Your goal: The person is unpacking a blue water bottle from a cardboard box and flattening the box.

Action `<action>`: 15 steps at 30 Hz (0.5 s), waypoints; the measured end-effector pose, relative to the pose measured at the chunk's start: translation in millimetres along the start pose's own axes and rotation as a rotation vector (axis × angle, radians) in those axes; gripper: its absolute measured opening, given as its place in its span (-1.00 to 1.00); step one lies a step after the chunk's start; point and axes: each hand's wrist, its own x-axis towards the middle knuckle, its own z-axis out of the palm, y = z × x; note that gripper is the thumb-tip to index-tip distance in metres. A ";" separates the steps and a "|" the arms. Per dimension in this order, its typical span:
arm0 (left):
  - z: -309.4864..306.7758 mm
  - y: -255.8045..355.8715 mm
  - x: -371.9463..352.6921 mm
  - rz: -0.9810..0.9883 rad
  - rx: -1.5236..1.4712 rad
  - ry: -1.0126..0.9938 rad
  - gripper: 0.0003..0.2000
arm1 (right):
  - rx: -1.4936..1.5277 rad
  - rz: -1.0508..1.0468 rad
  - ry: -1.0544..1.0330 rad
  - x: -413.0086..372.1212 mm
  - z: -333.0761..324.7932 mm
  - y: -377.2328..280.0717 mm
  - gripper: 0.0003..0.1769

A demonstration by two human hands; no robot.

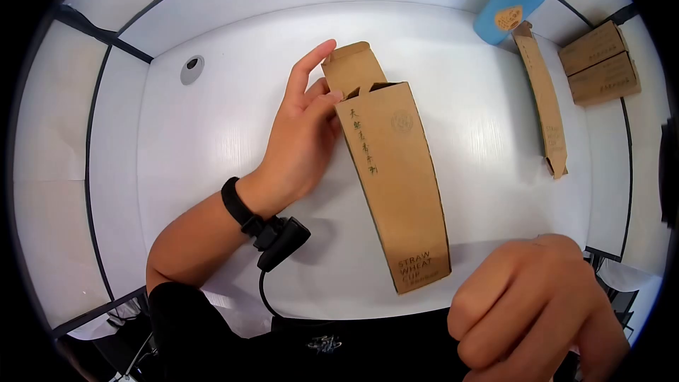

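A long brown cardboard box (396, 184) is tilted in the middle of the view, with "STRAW WHEAT CUP" printed near its lower end. Its upper end is open, and a cardboard flap (353, 69) stands up there. My left hand (304, 127) grips the box's upper left corner between thumb and fingers, the index finger stretched up beside the flap. At the lower right, close to the camera, my right hand (530, 304) is apart from the box. Its fingers are curled in, and whatever they may hold is hidden.
A flattened narrow cardboard box (542, 99) lies on the right of the white table (226, 120). Behind it is a blue bottle (513, 3). Stacked small cardboard boxes (601, 64) stand by the right wall. A cable grommet (192, 70) sits at the back left.
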 end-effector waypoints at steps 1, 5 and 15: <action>-0.1 -0.3 0.4 0.009 -0.002 -0.006 -0.39 | 0.027 0.122 0.153 -6.5 2.6 -8.9 -0.71; 0.3 -1.1 2.0 0.021 0.003 -0.012 -0.37 | 0.003 0.237 0.029 -10.6 -7.2 -18.8 -0.73; 6.6 3.7 0.8 -0.003 -0.102 0.011 -0.40 | 0.075 0.277 -0.315 5.3 -53.2 10.2 -0.96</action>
